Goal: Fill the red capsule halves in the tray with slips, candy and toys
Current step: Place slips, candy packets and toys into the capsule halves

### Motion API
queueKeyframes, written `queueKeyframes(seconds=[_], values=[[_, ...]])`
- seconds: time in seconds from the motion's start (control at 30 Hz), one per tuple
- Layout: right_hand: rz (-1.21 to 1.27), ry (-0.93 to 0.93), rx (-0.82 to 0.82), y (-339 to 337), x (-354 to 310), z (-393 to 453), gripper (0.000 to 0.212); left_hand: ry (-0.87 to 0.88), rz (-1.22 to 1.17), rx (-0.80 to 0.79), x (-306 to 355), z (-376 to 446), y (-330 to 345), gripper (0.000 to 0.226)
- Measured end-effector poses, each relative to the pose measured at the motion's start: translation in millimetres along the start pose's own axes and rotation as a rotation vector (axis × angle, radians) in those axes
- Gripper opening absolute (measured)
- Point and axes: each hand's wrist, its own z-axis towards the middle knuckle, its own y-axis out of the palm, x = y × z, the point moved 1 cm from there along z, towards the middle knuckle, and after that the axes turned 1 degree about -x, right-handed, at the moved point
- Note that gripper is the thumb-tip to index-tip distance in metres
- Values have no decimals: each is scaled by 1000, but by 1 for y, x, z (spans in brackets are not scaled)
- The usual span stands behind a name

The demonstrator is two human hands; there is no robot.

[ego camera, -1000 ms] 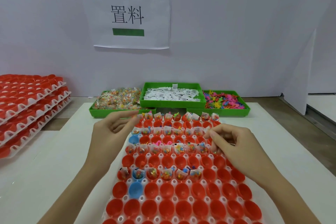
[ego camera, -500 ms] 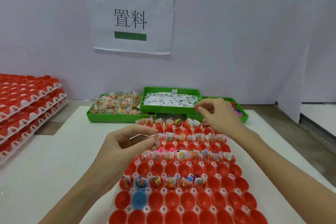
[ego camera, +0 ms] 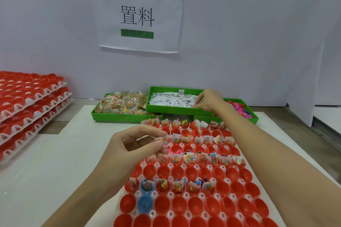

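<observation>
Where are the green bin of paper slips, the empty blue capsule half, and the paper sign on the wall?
Green bin of paper slips (ego camera: 171,110): head view, on its green front wall.
Empty blue capsule half (ego camera: 145,204): head view, on its inner hollow.
Paper sign (ego camera: 162,5): head view, on its blank white area right of the characters.

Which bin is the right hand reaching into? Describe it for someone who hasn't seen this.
Below the paper sign on the wall, three green bins sit in a row. The right hand is in the middle bin, the only one holding white paper slips.
</observation>
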Motion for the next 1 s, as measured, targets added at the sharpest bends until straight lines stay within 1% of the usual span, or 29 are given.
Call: queueKeyframes(seconds=[0.07, 0.23, 0.3, 0.4, 0.47, 0.6, 0.67, 0.7, 0.83, 1.0], values=[[3, 17, -18, 1, 0, 0, 26, 0, -6, 22, 2, 0, -1, 28], [-24, 2, -54, -2, -3, -6, 39, -15, 12, 42, 2, 1, 0, 26], [-46, 14, -101, -5, -4, -4, 39, -17, 23, 30, 1, 0, 0, 26], [-103, 59, -170, -5, -7, 2, 49, -17, 47, 11, -1, -1, 1, 23], [-118, 74, -186, -3, -7, 5, 51, -27, 53, 6, -2, -2, 1, 24], [-56, -6, -89, 0, -4, 8, 29, -29, 37, -5, -2, -2, 0, 30], [-40, -10, -73, 2, -3, 9, 20, -25, 32, -11, -2, -1, 0, 29], [-33, -5, -71, 3, -2, 9, 19, -24, 29, -15, -2, -1, 0, 29], [31, 3, -44, 5, 2, 7, 32, -31, 46, -11, -2, -2, 0, 28], [154, -44, 71, 3, 11, 1, 24, -41, 43, -5, 0, -2, 0, 31]])
